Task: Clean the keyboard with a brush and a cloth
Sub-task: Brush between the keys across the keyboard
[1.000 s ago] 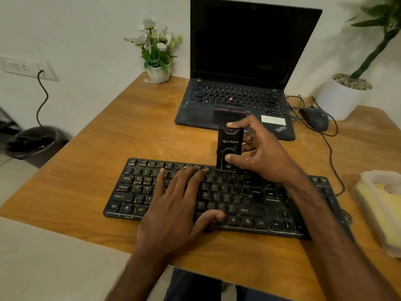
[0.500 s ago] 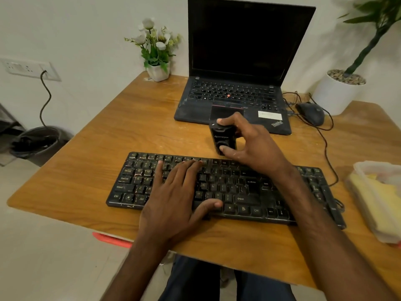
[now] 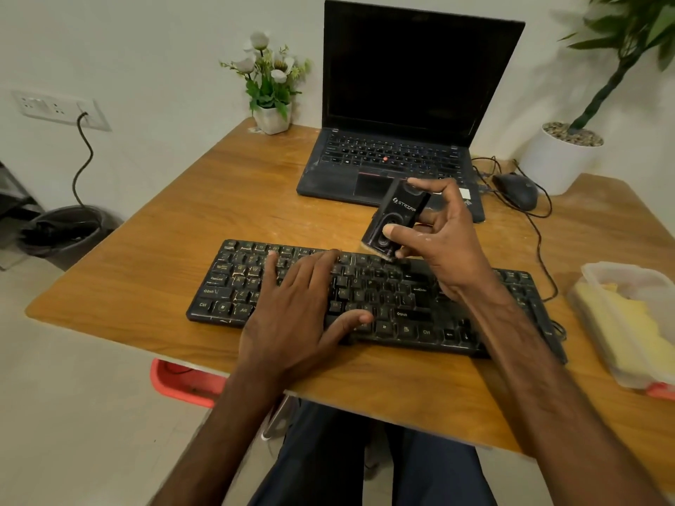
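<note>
From the head view, a long black plastic keyboard (image 3: pixel 383 286) lies on the brown wooden counter (image 3: pixel 175 250). The left hand (image 3: pixel 296 315) rests flat on the keys, its fingers (image 3: pixel 272 273) straight. The right hand (image 3: pixel 451 246) pinches a small black boxy brush (image 3: pixel 396 215) with curled fingers (image 3: pixel 436 187). The brush leans, and its low end touches the top keys. A yellow cloth (image 3: pixel 630 323) sits in a clear plastic box (image 3: pixel 621 271) on the right.

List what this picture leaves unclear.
Head view:
Middle keys of the keyboard: hidden under the left hand.
Bristles of the brush: too small, blurred; contact with keys unclear.
End of its logo: covered by the right hand.
The container at right: cut off by the frame edge.
</note>
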The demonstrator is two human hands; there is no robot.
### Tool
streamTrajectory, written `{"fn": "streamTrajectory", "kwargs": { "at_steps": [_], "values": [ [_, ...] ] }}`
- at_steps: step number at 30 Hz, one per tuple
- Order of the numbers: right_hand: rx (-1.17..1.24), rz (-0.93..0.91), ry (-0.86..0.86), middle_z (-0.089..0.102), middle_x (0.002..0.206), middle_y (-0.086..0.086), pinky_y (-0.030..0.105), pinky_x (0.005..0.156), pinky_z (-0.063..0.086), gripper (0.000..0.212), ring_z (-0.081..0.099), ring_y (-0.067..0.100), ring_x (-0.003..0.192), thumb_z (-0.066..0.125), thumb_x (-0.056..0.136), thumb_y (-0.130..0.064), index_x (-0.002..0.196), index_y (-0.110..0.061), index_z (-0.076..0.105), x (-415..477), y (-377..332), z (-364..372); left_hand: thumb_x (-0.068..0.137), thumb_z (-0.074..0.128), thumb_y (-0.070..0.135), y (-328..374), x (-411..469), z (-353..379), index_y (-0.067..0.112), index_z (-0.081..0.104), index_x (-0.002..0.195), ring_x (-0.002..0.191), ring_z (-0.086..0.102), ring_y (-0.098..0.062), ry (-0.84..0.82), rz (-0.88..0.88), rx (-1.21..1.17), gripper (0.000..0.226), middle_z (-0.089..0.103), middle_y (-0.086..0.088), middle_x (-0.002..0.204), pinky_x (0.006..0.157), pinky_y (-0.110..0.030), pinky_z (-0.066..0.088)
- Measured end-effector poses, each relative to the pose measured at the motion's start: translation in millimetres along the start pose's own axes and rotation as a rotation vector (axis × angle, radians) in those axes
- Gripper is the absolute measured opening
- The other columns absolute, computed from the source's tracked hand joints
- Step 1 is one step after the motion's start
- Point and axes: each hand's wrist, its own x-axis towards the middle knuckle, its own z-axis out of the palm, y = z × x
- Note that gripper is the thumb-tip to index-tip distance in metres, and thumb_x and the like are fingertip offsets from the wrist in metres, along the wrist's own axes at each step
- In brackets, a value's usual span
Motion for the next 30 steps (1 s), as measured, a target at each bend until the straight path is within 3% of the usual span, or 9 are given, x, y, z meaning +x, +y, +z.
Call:
{"fn": "streamTrajectory", "kwargs": {
  "at_steps": [3, 7, 11, 15, 19, 23, 30],
  "values": [
    [-0.050, 0.001, 0.003, 0.070, 0.105, 0.013, 0.034, 0.059, 0.060, 0.068, 0.071, 0.035, 0.086, 0.080, 0.074, 0.001, 0.125, -0.026, 0.043, -4, -3, 4, 0.089, 0.009, 0.085, 1, 0, -1, 0.012, 0.028, 0.155, 0.140, 0.044, -0.020, 0.017, 0.001, -0.017, 0.101, 0.049, -0.008, 0.151, 0.122, -0.060, 0.012],
    [-0.106, 0.012, -0.010, 0.068, 0.104, 0.013, 0.030, 0.052, 0.055, 0.070, 0.067, 0.022, 0.069, 0.082, 0.072, 0.000, 0.124, -0.025, 0.042, -13, -6, 9, 0.087, 0.017, 0.087, 0, 0, 0, 0.011, 0.021, 0.156, 0.140, 0.045, -0.021, 0.038, 0.013, -0.018, 0.102, 0.049, -0.009, 0.151, 0.121, -0.062, 0.015],
    [-0.130, 0.039, -0.030, 0.068, 0.101, 0.009, 0.026, 0.046, 0.050, 0.070, 0.062, 0.018, 0.063, 0.081, 0.073, -0.001, 0.125, -0.025, 0.041, -22, -13, 10, 0.084, 0.022, 0.090, 0, 0, 0, 0.011, 0.021, 0.156, 0.139, 0.046, -0.022, 0.048, 0.028, -0.017, 0.106, 0.051, -0.010, 0.148, 0.120, -0.064, 0.016],
    [-0.192, 0.080, -0.099, 0.065, 0.108, 0.004, 0.031, 0.050, 0.053, 0.064, 0.070, 0.020, 0.074, 0.078, 0.079, -0.006, 0.125, -0.031, 0.041, -28, -9, 13, 0.085, 0.023, 0.089, -1, -1, -1, 0.013, 0.029, 0.153, 0.138, 0.047, -0.022, 0.047, 0.040, -0.005, 0.102, 0.053, -0.009, 0.147, 0.120, -0.064, 0.014],
    [-0.069, 0.138, -0.110, 0.064, 0.118, 0.007, 0.031, 0.054, 0.056, 0.056, 0.071, 0.022, 0.093, 0.069, 0.089, -0.012, 0.133, -0.038, 0.047, -32, -2, 11, 0.085, 0.022, 0.088, 0, -1, 0, 0.013, 0.027, 0.154, 0.139, 0.047, -0.021, 0.053, 0.034, -0.002, 0.102, 0.051, -0.009, 0.149, 0.121, -0.062, 0.012],
    [0.093, 0.235, -0.041, 0.065, 0.115, 0.015, 0.023, 0.049, 0.050, 0.050, 0.070, 0.019, 0.084, 0.061, 0.095, -0.014, 0.135, -0.040, 0.048, -31, -1, 9, 0.087, 0.022, 0.086, -1, -1, 0, 0.013, 0.020, 0.156, 0.141, 0.044, -0.019, 0.053, 0.031, -0.023, 0.101, 0.048, -0.008, 0.152, 0.123, -0.060, 0.008],
    [0.290, 0.335, 0.038, 0.067, 0.109, 0.009, 0.023, 0.050, 0.047, 0.053, 0.068, 0.019, 0.080, 0.065, 0.090, -0.013, 0.132, -0.040, 0.049, -29, 3, 0, 0.093, 0.020, 0.079, 1, -2, -1, 0.006, 0.022, 0.154, 0.137, 0.049, -0.024, 0.138, -0.021, -0.032, 0.095, 0.047, -0.012, 0.152, 0.119, -0.064, 0.018]
  ]
}}
